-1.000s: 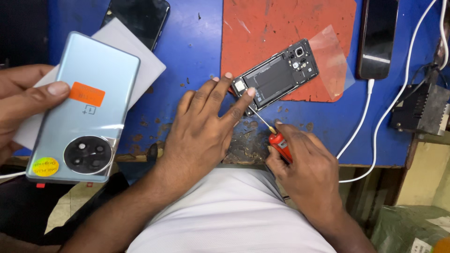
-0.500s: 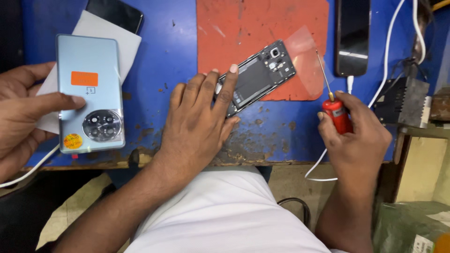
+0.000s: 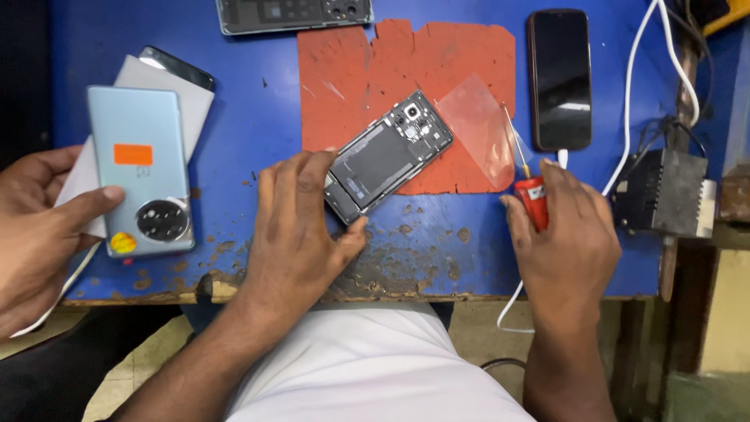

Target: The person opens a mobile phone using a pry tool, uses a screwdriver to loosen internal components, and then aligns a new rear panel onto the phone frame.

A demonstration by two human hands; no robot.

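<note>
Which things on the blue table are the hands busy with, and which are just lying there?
In use:
- opened phone, gripped by the left hand
- red-handled screwdriver, in the right hand
- red mat under the phone

Lying about:
- black phone on a white cable
- clear film
- another person's hand holding a light blue phone
- black box

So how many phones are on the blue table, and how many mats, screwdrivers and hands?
Phones: 5 – opened one, light-blue one, black one, one under paper, one at the top edge
Mats: 1
Screwdrivers: 1
Hands: 3 – left, right, another person's
Total: 10
</note>
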